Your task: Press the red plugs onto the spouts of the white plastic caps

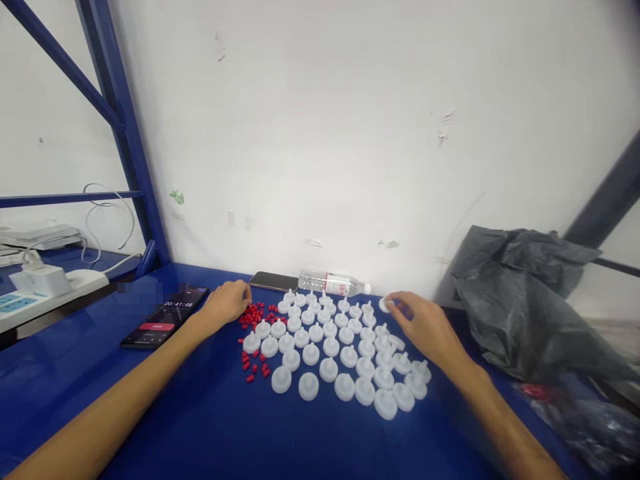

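Many white round caps with a thin spout on top [331,346] stand in loose rows on the blue tabletop. At their left lies a scattered pile of small red caps [255,315]. My left hand [227,301] rests at the left edge of this pile with its fingers curled downward; whatever they hold, if anything, is hidden. Beyond the back right of the rows, my right hand [415,321] pinches one white spouted cap [385,305] between thumb and fingers, near the tabletop.
Along the wall lie a dark phone [274,281] and a clear plastic bottle [333,283] on its side. Another phone [165,318] with a running timer is left of my left arm. A grey plastic bag [520,300] sits at right, a power strip [55,293] at far left.
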`<state>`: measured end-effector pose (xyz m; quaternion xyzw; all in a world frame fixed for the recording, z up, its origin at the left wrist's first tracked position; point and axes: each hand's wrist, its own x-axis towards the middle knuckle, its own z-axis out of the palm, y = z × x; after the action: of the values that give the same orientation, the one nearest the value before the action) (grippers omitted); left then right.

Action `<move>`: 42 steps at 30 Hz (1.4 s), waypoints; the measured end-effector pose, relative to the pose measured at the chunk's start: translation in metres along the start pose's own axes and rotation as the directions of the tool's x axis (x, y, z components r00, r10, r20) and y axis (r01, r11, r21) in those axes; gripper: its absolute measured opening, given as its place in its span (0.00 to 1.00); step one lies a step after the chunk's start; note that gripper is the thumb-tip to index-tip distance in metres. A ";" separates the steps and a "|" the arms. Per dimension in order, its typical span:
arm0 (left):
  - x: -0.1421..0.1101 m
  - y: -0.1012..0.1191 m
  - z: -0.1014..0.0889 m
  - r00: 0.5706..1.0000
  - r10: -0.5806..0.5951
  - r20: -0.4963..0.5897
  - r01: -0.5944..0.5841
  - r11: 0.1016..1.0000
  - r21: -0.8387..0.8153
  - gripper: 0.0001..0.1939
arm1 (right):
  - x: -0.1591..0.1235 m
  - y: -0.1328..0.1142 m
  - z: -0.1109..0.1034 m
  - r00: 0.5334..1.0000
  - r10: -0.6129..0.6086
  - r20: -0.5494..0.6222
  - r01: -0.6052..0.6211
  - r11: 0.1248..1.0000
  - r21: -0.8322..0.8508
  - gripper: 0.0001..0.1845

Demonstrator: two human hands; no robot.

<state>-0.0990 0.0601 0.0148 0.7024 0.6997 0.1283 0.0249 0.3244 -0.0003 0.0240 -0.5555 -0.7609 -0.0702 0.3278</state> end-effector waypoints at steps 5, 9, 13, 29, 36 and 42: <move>-0.006 0.014 -0.010 0.982 0.057 -0.179 -0.069 0.996 -0.063 0.05 | -0.002 -0.006 0.009 1.000 -0.025 -0.019 0.026 0.998 0.057 0.09; -0.017 0.035 -0.015 0.923 0.196 -0.330 -0.251 0.959 -0.132 0.04 | -0.003 -0.022 0.013 0.997 -0.068 -0.032 0.071 0.994 0.082 0.08; -0.037 0.059 -0.008 0.834 0.355 -0.422 -0.463 0.866 -0.188 0.05 | -0.009 -0.049 0.017 0.977 -0.195 -0.081 0.203 0.975 0.095 0.09; -0.089 0.107 0.012 0.562 0.593 -0.577 -0.826 0.363 -0.431 0.07 | -0.027 -0.100 0.020 0.914 -0.397 -0.084 0.404 0.910 0.092 0.13; -0.084 0.102 0.019 0.578 0.595 -0.558 -0.816 0.424 -0.393 0.08 | -0.030 -0.103 0.020 0.928 -0.342 -0.149 0.366 0.911 0.190 0.14; -0.081 0.096 0.031 0.609 0.627 -0.486 -0.787 0.552 -0.274 0.11 | -0.031 -0.110 0.027 0.908 -0.322 -0.269 0.394 0.874 0.283 0.16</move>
<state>0.0026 -0.0171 -0.0059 0.8660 0.2915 0.4058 0.0184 0.2198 -0.0536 0.0130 -0.3303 -0.8121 -0.0603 0.4772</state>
